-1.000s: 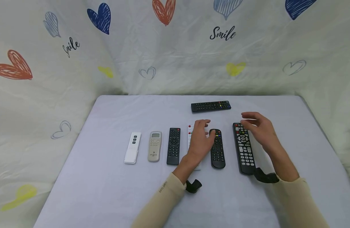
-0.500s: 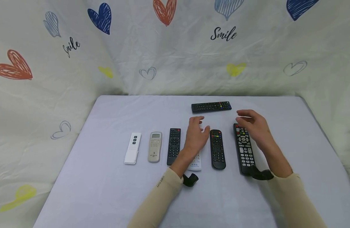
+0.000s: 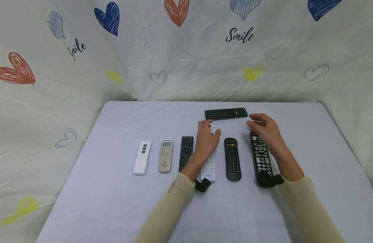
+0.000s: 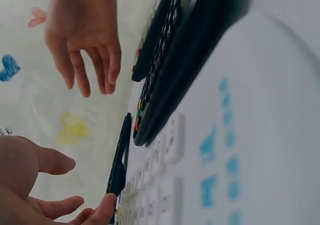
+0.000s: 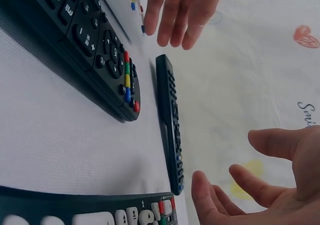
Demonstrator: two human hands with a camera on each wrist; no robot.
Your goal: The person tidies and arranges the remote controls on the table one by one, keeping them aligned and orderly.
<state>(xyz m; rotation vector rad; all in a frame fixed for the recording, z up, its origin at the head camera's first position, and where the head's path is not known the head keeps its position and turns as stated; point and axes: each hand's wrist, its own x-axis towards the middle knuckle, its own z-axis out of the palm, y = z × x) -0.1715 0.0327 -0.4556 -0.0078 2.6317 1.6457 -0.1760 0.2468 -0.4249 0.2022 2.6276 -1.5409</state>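
Observation:
A black remote control (image 3: 226, 113) lies crosswise at the back of the table. My left hand (image 3: 207, 140) hovers over a white remote (image 3: 208, 169), covering its upper part, with the fingertips close to the left end of the crosswise remote. My right hand (image 3: 267, 133) is above the top of a large black remote with white buttons (image 3: 262, 157), near the crosswise remote's right end. Between the hands lies a black remote with rounded ends (image 3: 233, 158). In the right wrist view a gap shows between my right fingers (image 5: 260, 185) and the crosswise remote (image 5: 171, 122). Neither hand holds anything.
Left of my left hand, a black remote (image 3: 185, 152), a beige remote with a small screen (image 3: 166, 156) and a white remote (image 3: 142, 157) lie in a row. The white table (image 3: 107, 202) meets a curtain printed with hearts (image 3: 198, 77) at the back.
Both hands have moved forward toward the crosswise remote and somewhat left. My left hand has left the round-ended remote, which now shows fully. The remotes lie where they were.

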